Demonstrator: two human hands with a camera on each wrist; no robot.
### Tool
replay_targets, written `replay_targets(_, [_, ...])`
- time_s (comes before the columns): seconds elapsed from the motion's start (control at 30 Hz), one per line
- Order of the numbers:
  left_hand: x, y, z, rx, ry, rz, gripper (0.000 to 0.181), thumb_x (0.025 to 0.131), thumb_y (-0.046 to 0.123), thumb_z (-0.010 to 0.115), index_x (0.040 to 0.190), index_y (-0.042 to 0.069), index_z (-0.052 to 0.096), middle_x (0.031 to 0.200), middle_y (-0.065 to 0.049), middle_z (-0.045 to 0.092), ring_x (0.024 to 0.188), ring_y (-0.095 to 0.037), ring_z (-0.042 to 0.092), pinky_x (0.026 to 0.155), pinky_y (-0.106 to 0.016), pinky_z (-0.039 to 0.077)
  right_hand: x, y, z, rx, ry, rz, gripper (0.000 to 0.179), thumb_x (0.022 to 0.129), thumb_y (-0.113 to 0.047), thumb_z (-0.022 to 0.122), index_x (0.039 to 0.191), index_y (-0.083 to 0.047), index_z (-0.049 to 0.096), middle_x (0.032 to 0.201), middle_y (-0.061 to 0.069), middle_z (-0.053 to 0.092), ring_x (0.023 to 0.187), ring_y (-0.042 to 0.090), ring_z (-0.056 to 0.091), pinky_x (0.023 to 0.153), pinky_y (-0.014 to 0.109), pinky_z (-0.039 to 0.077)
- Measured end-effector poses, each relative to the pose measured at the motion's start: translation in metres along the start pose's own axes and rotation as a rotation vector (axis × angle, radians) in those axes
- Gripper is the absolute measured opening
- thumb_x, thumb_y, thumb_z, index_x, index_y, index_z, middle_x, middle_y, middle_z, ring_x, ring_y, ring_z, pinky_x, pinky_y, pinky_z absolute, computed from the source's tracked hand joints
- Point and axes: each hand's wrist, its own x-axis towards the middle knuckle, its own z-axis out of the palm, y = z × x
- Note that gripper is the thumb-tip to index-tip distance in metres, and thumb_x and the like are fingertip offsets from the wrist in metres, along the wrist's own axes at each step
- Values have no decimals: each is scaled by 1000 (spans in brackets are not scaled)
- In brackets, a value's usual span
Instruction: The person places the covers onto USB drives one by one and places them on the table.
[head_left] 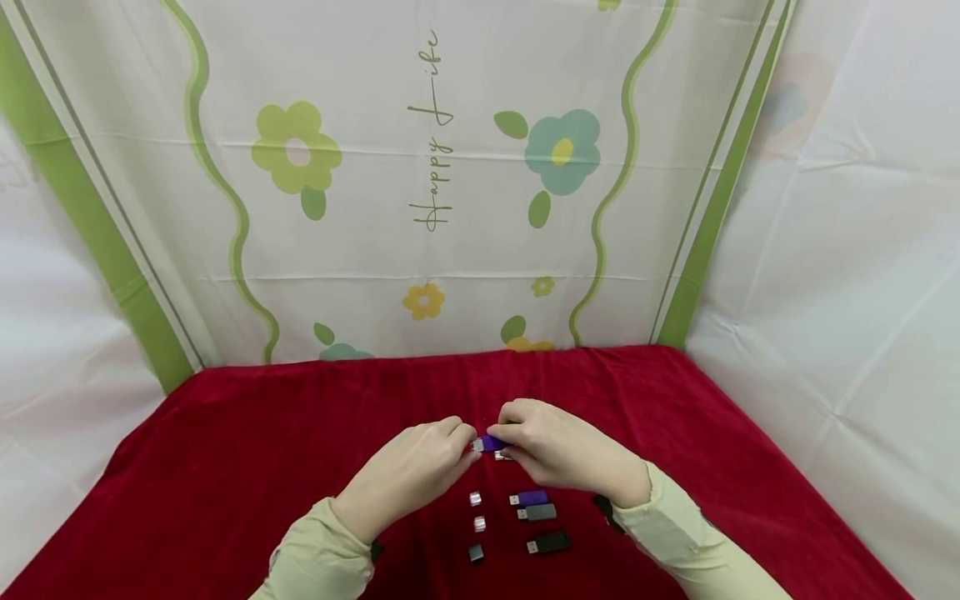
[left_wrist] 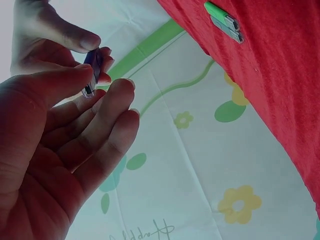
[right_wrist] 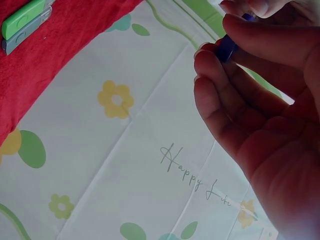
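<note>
Nearest, on the red cloth point(head_left: 225, 467), lies a black USB stick point(head_left: 552, 543) with a dark cap point(head_left: 476, 552) apart from it on the left. Beyond come a bare-plugged grey stick point(head_left: 542, 512) and a spare purple stick point(head_left: 533, 497), with two loose clear caps point(head_left: 480, 524) point(head_left: 476, 498) across from them.

Farther out, above the cloth, the held purple stick point(head_left: 491, 443) bridges both hands. The left hand point(head_left: 416, 467) pinches its plug end, at the held clear cap point(left_wrist: 88, 93); the right hand point(head_left: 558, 446) grips the purple body between thumb and fingers. Whether the cap is fully seated I cannot tell. Best to keep cap and plug in one line, the right grip steady, and press straight without twisting.

The wrist views also show a green stick point(left_wrist: 218, 12) beside another grey stick point(left_wrist: 226, 28). Behind hangs a flowered curtain point(head_left: 360, 233).
</note>
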Motion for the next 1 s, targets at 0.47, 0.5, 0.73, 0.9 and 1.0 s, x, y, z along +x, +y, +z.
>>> replay_targets(0.47, [0, 1, -1, 58, -9, 46, 20, 86, 17, 79, 89, 4, 64, 74, 0, 52, 57, -7, 44, 52, -13, 41, 1, -2, 2, -64, 15, -25, 19, 82, 2, 75, 98, -7, 73, 82, -1, 51, 74, 12, 44, 72, 21, 40])
replay_targets(0.5, [0, 1, -1, 67, -10, 50, 21, 86, 18, 79, 89, 4, 64, 74, 0, 52, 57, -7, 45, 52, -13, 42, 1, -3, 2, -67, 13, -23, 19, 82, 2, 76, 98, -7, 73, 82, -2, 51, 74, 12, 44, 72, 21, 40])
replay_targets(0.73, [1, 1, -1, 117, -14, 75, 21, 86, 18, 78, 87, 4, 63, 72, -1, 51, 56, -7, 43, 51, -13, 40, 3, -5, 1, -99, 12, -29, 18, 80, 3, 76, 95, -7, 71, 82, -1, 53, 74, 12, 46, 71, 20, 39])
replay_targets(0.9, [1, 1, -1, 126, -3, 93, 21, 87, 17, 78, 85, 4, 61, 71, -1, 49, 55, -7, 41, 50, -13, 38, 4, -7, 0, -114, 13, -33, 19, 80, 5, 75, 95, -6, 72, 82, -1, 53, 74, 13, 45, 71, 19, 39])
replay_targets(1.0, [1, 0, -1, 125, 3, 105, 21, 87, 16, 77, 84, 4, 60, 70, -1, 48, 55, -7, 40, 50, -13, 37, 4, -9, -1, -130, 13, -33, 21, 79, 6, 76, 96, -6, 73, 82, -1, 54, 74, 13, 46, 71, 19, 39])
